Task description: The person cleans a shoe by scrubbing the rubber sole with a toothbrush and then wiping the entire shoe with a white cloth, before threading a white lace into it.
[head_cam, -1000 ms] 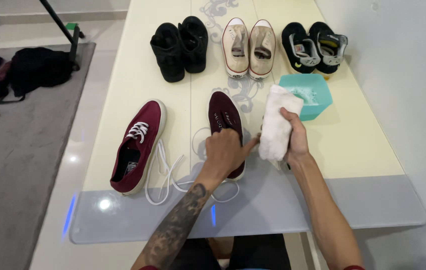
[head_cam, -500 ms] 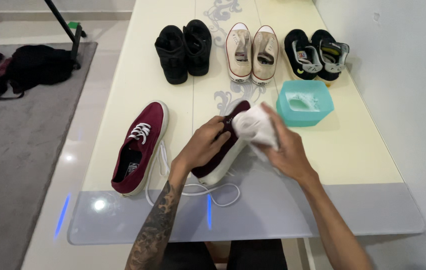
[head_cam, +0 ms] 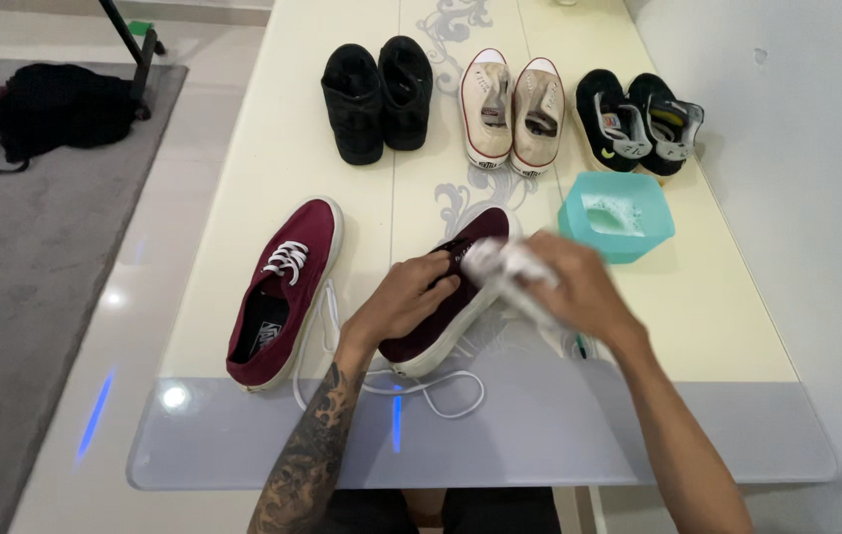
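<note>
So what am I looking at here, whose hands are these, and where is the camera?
There is no machine: a person wears a camera on the head, looking down at their own two bare hands. The left hand steadies a dark red canvas shoe on the pale glass-topped table. The right hand presses a white cloth against it. Its laced twin lies to the left, a loose white lace in front. Behind stand a black pair, a cream pair, a black sports pair, and a turquoise tub.
</note>
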